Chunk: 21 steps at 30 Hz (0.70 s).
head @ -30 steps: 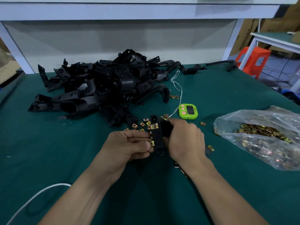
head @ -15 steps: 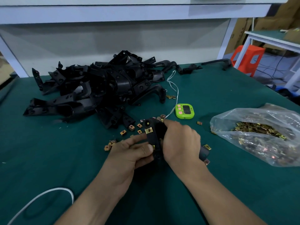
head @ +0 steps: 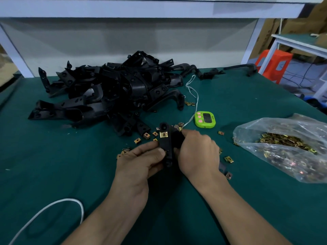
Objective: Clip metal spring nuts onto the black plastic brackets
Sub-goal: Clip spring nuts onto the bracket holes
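Two hands: both meet at the centre of the frame on one black bracket (head: 166,147).
Left hand (head: 141,163): fingers curled, thumb pressed on the lower left edge of the bracket, pinching it.
Right hand (head: 198,152): closed around the right side of the same bracket, knuckles toward the camera.
Held bracket: lifted above the green table (head: 70,174), long axis running up the frame, with one brass spring nut (head: 163,134) clipped near its upper end.
Loose spring nuts (head: 137,140): scattered on the table just above and to the right of the hands.
Bracket pile (head: 106,92): a black heap in the upper left of the frame.
Plastic bag (head: 286,149): clear, lying at the right edge, holding many brass nuts.
Timer (head: 204,119): lime green, just right of centre and above the hands, with a white cord running up from it.
White cable (head: 53,207): looped at lower left.
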Each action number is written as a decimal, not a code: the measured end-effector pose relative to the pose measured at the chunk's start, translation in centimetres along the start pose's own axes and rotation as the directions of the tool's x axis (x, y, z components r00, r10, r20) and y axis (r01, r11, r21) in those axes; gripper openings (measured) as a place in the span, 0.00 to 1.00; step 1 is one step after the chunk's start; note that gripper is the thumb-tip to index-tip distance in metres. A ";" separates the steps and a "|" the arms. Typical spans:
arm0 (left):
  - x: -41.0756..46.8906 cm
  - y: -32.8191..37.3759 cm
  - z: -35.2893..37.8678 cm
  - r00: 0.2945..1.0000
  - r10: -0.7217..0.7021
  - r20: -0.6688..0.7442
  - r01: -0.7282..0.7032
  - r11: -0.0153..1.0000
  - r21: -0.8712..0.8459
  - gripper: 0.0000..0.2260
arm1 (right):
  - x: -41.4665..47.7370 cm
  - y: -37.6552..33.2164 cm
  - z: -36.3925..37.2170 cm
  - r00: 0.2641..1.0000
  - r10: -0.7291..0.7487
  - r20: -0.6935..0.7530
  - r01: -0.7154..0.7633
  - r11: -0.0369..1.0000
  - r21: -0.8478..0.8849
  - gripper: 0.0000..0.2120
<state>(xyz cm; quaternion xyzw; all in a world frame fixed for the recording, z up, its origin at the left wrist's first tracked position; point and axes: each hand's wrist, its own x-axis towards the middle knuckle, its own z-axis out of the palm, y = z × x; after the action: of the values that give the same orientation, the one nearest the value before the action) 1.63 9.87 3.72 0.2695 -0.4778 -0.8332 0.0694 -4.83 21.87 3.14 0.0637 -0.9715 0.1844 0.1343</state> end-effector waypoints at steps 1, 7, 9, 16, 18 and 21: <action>0.0 0.1 0.1 1.000 -0.014 0.003 0.014 0.999 -0.034 0.10 | 0.0 -0.1 0.1 1.000 -0.002 -0.012 0.002 1.000 0.000 0.12; -0.2 -0.2 0.3 1.000 -0.008 -0.007 0.006 0.989 -0.145 0.08 | -0.1 -0.6 0.1 1.000 0.011 0.003 -0.011 1.000 -0.024 0.08; -0.6 -0.7 0.5 0.999 0.040 -0.004 -0.040 0.993 -0.107 0.09 | 0.0 -0.5 -0.1 0.999 0.036 0.018 -0.035 0.999 -0.016 0.11; -0.9 -1.5 0.5 0.978 0.204 0.048 -0.210 0.945 0.249 0.10 | 0.3 -0.1 -0.8 0.992 0.094 0.078 -0.095 0.995 0.005 0.07; -1.0 -1.4 0.3 0.957 0.259 0.134 -0.291 0.872 0.393 0.11 | 0.5 -0.1 -0.8 0.991 0.114 0.076 -0.115 0.993 0.000 0.04; -1.4 -1.4 0.3 0.892 0.383 0.239 -0.443 0.637 0.631 0.06 | 0.5 -0.1 -0.7 0.992 0.099 0.082 -0.099 0.995 -0.012 0.05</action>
<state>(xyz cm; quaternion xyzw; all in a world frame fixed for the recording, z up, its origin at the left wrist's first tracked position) 2.88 11.39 3.24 0.1247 -0.7960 -0.5765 0.1362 -5.10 22.00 3.93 0.0226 -0.9790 0.1841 0.0848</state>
